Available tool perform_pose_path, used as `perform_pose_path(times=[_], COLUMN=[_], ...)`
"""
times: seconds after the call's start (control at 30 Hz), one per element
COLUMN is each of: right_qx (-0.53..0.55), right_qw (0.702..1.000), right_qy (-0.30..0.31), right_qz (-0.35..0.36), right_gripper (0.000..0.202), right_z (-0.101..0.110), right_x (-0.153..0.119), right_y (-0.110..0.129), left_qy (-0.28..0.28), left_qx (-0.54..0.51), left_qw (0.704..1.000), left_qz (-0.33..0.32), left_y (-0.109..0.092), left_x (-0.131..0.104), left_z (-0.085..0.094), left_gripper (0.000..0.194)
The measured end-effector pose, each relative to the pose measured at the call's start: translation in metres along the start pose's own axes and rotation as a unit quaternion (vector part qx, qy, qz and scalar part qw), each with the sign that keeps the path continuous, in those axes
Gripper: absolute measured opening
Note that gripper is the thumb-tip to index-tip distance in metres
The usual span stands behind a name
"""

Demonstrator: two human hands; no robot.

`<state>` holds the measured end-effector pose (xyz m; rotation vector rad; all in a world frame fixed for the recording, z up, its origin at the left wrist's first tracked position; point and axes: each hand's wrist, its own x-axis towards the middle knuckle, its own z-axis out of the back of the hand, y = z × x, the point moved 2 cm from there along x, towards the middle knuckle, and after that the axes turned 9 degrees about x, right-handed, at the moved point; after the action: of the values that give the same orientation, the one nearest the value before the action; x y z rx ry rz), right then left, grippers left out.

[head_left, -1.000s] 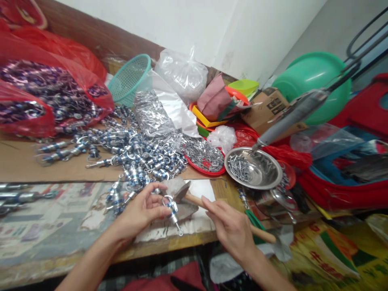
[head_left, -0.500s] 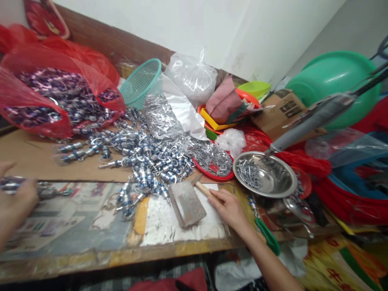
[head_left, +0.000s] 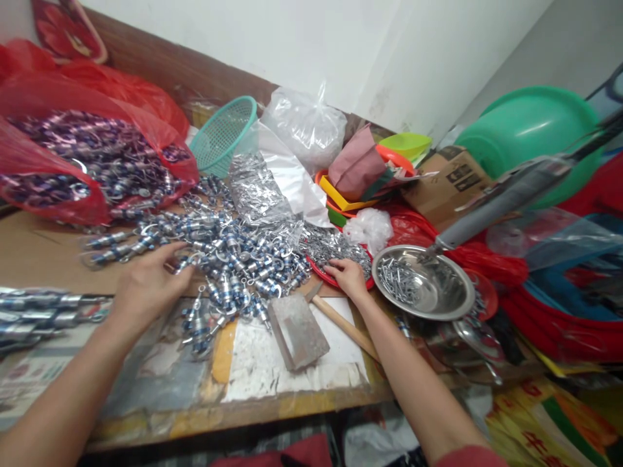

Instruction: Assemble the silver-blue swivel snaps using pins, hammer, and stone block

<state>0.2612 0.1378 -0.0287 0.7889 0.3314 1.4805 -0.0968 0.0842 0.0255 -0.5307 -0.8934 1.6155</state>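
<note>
My left hand [head_left: 154,280] reaches to the near left edge of a heap of silver metal fittings with blue bands and ring ends [head_left: 238,250]. Thumb and forefinger are apart, one fitting showing close to them. At the red plate [head_left: 327,279], my right hand [head_left: 348,275] has its fingers curled in at the small flat metal pieces [head_left: 343,246]; whatever they pinch is too small to make out. Below that hand lies a hammer [head_left: 348,329] with a wooden handle, beside a grey metal block [head_left: 298,332]. Several fittings in a row [head_left: 41,314] lie at the far left.
A steel bowl [head_left: 455,311] with metal pins stands at the right, under a grey lever handle [head_left: 506,201]. Behind are a red bag [head_left: 95,185] of fittings, a teal basket [head_left: 224,133], a clear plastic bag [head_left: 309,126] and a cardboard box [head_left: 445,185].
My left hand has left the fittings it carried at the far left and moved right to the heap. My right hand has let go of the hammer and moved up to the red plate.
</note>
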Motion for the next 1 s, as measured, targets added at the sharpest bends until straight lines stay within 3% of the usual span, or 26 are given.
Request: perform_pose_path(times=[0.1, 0.2, 0.3, 0.4, 0.57, 0.73, 0.87, 1.0], right_qx=[0.025, 0.057, 0.105, 0.168, 0.282, 0.420, 0.345, 0.252], right_qw=[0.998, 0.993, 0.985, 0.973, 0.949, 0.907, 0.938, 0.962], right_qy=[-0.048, -0.097, -0.130, -0.150, -0.125, -0.022, -0.033, -0.052], right_qz=[-0.016, -0.024, -0.033, -0.048, -0.061, -0.031, 0.014, 0.092], right_gripper=[0.022, 0.023, 0.024, 0.027, 0.029, 0.021, 0.017, 0.017], right_z=[0.000, 0.002, 0.005, 0.009, 0.018, 0.011, -0.005, -0.011], right_x=[-0.003, -0.005, -0.006, -0.008, -0.037, -0.097, -0.125, -0.127], right_y=[-0.002, -0.003, -0.004, 0.000, 0.039, 0.097, 0.114, 0.115], left_qy=[-0.045, 0.057, 0.143, 0.192, 0.237, 0.178, 0.126, 0.175], left_qx=[-0.050, -0.264, -0.382, -0.449, -0.372, -0.296, -0.210, -0.222], left_qw=[0.998, 0.962, 0.907, 0.860, 0.888, 0.935, 0.970, 0.957], left_qz=[0.016, 0.042, 0.104, 0.144, 0.133, 0.081, -0.006, -0.070], left_y=[-0.021, -0.048, -0.067, -0.073, -0.065, -0.053, -0.047, -0.051], left_x=[-0.007, -0.019, -0.043, -0.068, -0.092, -0.100, -0.106, -0.111], left_z=[0.003, -0.015, -0.038, -0.057, -0.072, -0.081, -0.082, -0.077], left_gripper=[0.055, 0.059, 0.054, 0.060, 0.044, 0.018, 0.018, 0.024])
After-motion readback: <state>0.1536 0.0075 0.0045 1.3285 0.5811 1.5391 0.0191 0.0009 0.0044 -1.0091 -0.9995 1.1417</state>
